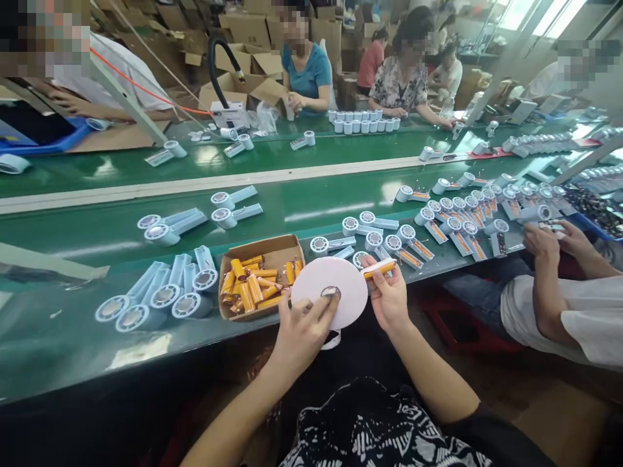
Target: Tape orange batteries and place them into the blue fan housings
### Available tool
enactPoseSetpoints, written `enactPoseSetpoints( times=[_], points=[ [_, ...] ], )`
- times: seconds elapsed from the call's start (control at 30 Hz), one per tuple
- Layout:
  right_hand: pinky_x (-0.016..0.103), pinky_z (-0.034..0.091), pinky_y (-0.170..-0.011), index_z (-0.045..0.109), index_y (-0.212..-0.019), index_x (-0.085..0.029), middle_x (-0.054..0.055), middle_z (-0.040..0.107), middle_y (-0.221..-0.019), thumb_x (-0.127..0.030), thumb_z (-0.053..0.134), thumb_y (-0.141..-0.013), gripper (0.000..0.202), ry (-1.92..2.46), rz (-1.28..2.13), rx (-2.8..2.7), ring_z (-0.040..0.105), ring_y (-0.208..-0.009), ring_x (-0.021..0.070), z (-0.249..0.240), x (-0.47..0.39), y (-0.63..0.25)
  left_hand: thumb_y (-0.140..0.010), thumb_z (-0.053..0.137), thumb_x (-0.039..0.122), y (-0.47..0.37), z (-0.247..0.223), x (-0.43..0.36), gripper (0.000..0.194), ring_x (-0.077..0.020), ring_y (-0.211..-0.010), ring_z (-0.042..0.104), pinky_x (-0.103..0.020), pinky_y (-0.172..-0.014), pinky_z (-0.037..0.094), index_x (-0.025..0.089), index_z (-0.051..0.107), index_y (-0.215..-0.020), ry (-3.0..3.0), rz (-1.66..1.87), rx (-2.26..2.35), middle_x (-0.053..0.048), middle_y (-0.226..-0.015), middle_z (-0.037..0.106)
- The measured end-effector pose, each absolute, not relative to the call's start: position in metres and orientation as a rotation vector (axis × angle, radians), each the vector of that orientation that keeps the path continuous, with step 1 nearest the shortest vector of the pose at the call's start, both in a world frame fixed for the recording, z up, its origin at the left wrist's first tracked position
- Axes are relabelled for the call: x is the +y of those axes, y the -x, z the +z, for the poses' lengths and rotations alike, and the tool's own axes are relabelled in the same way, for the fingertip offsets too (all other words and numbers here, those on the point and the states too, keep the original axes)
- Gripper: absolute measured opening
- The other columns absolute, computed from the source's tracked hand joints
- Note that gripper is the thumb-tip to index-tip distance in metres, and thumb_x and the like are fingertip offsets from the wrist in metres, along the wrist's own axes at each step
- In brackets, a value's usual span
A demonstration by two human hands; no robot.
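A flat white roll, which looks like tape, is in front of me at the bench edge. My left hand grips it, with fingers at the dark centre hole. To the right of the roll, my right hand pinches an orange cylindrical battery between thumb and fingers. A white strip lies along the battery's upper side. Left of the roll stands an open cardboard box with several orange batteries jumbled inside. Behind my right hand are pale blue fan housings, some with orange batteries in their handles.
More pale blue housings lie left of the box. A green conveyor belt runs across behind the bench. At right, a co-worker's hands handle a part beside rows of housings. Other people sit across the belt.
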State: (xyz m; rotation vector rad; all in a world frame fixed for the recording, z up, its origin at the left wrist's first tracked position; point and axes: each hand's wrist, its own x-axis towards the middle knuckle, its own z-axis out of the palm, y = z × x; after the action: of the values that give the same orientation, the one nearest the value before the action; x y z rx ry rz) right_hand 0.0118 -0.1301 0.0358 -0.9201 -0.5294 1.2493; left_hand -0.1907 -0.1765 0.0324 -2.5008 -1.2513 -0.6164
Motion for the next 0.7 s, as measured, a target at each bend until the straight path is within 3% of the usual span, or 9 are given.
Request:
enactPoseSetpoints(
  times=[0.13,0.23,0.3,0.43,0.57,0.63,0.7],
  points=[
    [0.033,0.065,-0.088,0.063,-0.095,-0.023,0.005,0.079,-0.103,-0.034,0.091,-0.073,0.037,0.836,1.020,-0.624,0.077,-0.098,0.0200,0.067,-0.083,-0.078,-0.098,0.065,0.033,0.181,0.017,-0.192,0.041,-0.0217,-0.093,0.052,-0.055,-0.117,0.032,0.031,0.067,-0.139,2.718,-0.587,-0.892,-0.006,-0.114,0.074],
    [0.030,0.064,-0.088,0.066,-0.095,-0.024,0.006,0.078,-0.113,-0.031,0.084,-0.080,0.024,0.718,0.729,-0.628,0.076,-0.106,0.0188,0.086,-0.044,-0.136,-0.094,0.070,0.036,0.217,0.013,-0.173,0.047,-0.0229,-0.097,0.056,-0.050,-0.111,0.039,0.028,0.066,-0.141,2.657,-0.537,-1.098,-0.009,-0.119,0.074],
    [0.029,0.064,-0.086,0.070,-0.099,-0.024,0.008,0.078,-0.115,-0.025,0.087,-0.075,0.029,0.786,0.811,-0.641,0.077,-0.104,0.0203,0.074,-0.044,-0.158,-0.085,0.080,0.033,0.262,0.020,-0.148,0.062,-0.0271,-0.104,0.059,-0.048,-0.105,0.045,0.021,0.064,-0.144,2.462,-0.391,-1.525,-0.013,-0.124,0.074],
    [0.036,0.067,-0.082,0.071,-0.109,-0.021,0.013,0.080,-0.111,-0.037,0.098,-0.064,0.054,1.082,1.142,-0.550,0.080,-0.099,0.0287,0.005,-0.102,-0.167,-0.074,0.089,0.039,0.336,0.039,-0.108,0.073,-0.0301,-0.118,0.061,-0.042,-0.103,0.050,0.018,0.066,-0.141,2.533,-0.071,-1.833,-0.014,-0.133,0.073],
    [0.044,0.068,-0.083,0.067,-0.124,-0.025,0.014,0.079,-0.114,-0.043,0.098,-0.063,0.071,1.229,1.259,-0.458,0.079,-0.103,0.0350,-0.051,-0.149,-0.176,-0.089,0.070,0.051,0.351,0.054,-0.098,0.051,-0.0284,-0.126,0.063,-0.040,-0.108,0.050,0.023,0.073,-0.131,2.627,-0.220,-1.995,-0.010,-0.135,0.074],
    [0.045,0.068,-0.083,0.064,-0.129,-0.026,0.014,0.080,-0.114,-0.045,0.098,-0.064,0.076,1.241,1.276,-0.437,0.079,-0.103,0.0360,-0.055,-0.158,-0.182,-0.096,0.051,0.055,0.350,0.067,-0.088,0.047,-0.0271,-0.115,0.070,-0.038,-0.101,0.055,0.021,0.080,-0.110,2.503,-0.310,-2.185,-0.008,-0.121,0.079],
    [0.046,0.066,-0.083,0.060,-0.131,-0.026,0.014,0.080,-0.110,-0.046,0.098,-0.065,0.078,1.213,1.304,-0.432,0.080,-0.100,0.0354,-0.047,-0.163,-0.181,-0.100,0.034,0.058,0.345,0.080,-0.061,0.059,-0.0254,-0.094,0.075,-0.036,-0.085,0.060,0.021,0.080,-0.092,2.301,-0.315,-2.294,-0.004,-0.101,0.083]
  ],
)
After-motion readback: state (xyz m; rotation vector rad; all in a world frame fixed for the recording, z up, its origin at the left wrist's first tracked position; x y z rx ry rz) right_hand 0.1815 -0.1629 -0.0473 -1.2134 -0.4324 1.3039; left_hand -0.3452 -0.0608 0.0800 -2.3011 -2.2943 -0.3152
